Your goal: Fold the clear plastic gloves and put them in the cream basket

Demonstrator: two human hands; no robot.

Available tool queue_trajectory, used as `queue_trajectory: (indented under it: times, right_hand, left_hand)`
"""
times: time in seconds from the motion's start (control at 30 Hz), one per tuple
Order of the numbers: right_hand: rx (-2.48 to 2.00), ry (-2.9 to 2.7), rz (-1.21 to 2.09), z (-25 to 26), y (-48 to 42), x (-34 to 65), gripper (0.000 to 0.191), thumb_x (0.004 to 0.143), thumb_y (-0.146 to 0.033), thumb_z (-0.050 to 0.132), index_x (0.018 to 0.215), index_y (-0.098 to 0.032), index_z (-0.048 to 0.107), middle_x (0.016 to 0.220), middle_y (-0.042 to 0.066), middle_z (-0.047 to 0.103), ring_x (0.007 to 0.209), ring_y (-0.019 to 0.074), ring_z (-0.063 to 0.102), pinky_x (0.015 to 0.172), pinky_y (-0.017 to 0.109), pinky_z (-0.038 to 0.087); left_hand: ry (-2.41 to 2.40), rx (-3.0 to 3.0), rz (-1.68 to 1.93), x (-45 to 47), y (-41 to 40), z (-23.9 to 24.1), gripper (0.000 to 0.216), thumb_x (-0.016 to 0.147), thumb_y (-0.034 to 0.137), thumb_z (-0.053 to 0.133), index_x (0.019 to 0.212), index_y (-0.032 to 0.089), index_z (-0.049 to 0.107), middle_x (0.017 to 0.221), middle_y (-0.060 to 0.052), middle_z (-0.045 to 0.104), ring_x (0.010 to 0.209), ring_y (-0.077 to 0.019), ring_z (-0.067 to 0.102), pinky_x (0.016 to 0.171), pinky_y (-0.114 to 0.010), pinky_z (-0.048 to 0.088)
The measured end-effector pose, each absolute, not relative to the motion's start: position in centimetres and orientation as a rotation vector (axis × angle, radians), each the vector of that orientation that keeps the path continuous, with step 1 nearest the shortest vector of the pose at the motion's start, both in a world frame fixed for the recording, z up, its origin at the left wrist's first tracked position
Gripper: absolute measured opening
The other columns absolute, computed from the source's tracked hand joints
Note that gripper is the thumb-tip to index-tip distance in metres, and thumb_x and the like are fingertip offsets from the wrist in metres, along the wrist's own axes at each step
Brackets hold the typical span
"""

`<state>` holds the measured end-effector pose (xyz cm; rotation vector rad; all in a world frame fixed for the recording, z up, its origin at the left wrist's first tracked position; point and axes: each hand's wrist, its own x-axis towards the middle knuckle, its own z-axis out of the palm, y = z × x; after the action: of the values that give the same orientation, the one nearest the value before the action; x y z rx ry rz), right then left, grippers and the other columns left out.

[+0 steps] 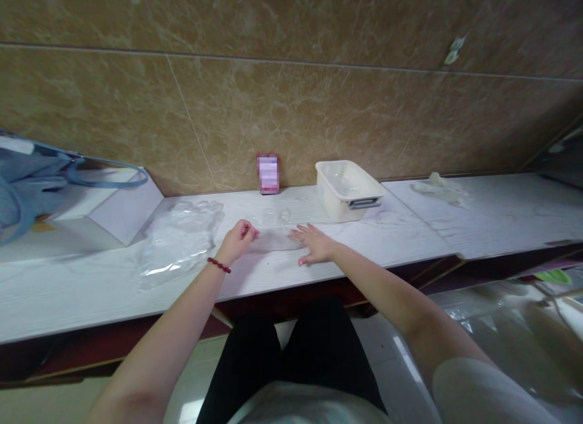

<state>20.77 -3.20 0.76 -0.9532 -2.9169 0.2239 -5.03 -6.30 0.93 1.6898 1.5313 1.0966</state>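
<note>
My left hand (pixel 237 242) rests on the white counter (pixel 410 229) with its fingers pinched on the left edge of a small clear plastic piece (pixel 276 237) lying flat before me. A red bead bracelet circles that wrist. My right hand (pixel 313 244) lies flat with fingers spread, pressing on the right end of the same clear piece. Just behind the piece stand two small clear cups (pixel 277 216), hard to make out.
A pile of clear plastic bags (pixel 180 242) lies left of my hands. A white plastic basket (pixel 347 189) and a small pink box (pixel 268 174) stand by the tiled wall. A blue bag (pixel 31 187) sits far left, crumpled plastic (pixel 441 188) far right.
</note>
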Motion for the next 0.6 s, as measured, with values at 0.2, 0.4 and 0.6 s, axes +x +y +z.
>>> queue_trajectory:
  times: [0.2,0.4,0.6]
  right_hand:
    - [-1.243,-2.670,0.079,0.3,-2.3,18.7,0.035,0.086,-0.037,0.030,0.100,-0.018,0.056,0.102,0.009,0.060,0.104,0.0172,0.048,0.095,0.035,0.024]
    - [-1.664,-2.486,0.223,1.4,-0.4,16.7,0.038,0.087,-0.036,0.024,0.098,-0.019,0.056,0.091,0.007,0.063,0.085,0.0169,0.057,0.073,0.026,0.038]
    - [-1.810,-2.346,0.248,1.4,1.0,15.2,0.034,0.084,-0.033,0.030,0.093,-0.019,0.059,0.090,0.009,0.064,0.085,0.0187,0.057,0.070,0.027,0.039]
  left_hand:
    - [1.490,1.502,1.287,-4.7,-3.4,1.1,0.021,0.074,0.039,0.046,0.079,0.019,0.042,0.068,-0.001,0.061,0.061,-0.0121,0.061,0.060,-0.026,0.049]
    - [1.470,1.083,1.478,-4.8,-0.2,1.3,0.025,0.074,0.035,0.050,0.093,0.019,0.045,0.064,0.000,0.059,0.057,-0.0101,0.059,0.054,-0.023,0.047]
    - [1.474,0.990,1.439,-5.6,-0.3,0.0,0.056,0.071,0.035,0.055,0.121,0.024,0.033,0.070,0.000,0.060,0.055,-0.0091,0.057,0.053,-0.022,0.045]
